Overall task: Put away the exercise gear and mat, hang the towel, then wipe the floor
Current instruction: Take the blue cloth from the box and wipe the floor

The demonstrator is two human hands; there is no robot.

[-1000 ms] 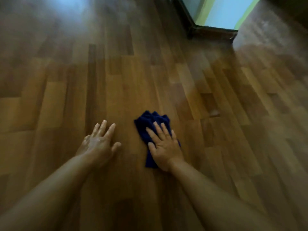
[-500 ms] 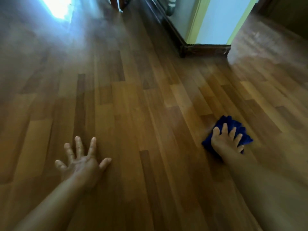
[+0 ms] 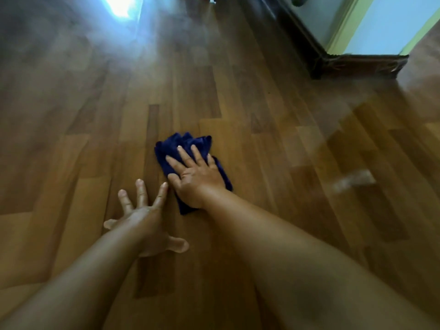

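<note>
your left hand (image 3: 145,220) is nearest you, fingers spread flat on the floor (image 3: 273,148), holding nothing. just beyond and right of it, your right hand (image 3: 195,177) presses flat on the blue cloth (image 3: 183,142), whose long axis runs away from you.

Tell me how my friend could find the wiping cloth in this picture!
Start at the wall corner with dark skirting, top right, then come down the wooden floor to the middle. The cloth lies under the right hand, flat fingers pressing it. It is the only dark blue thing there.
</note>
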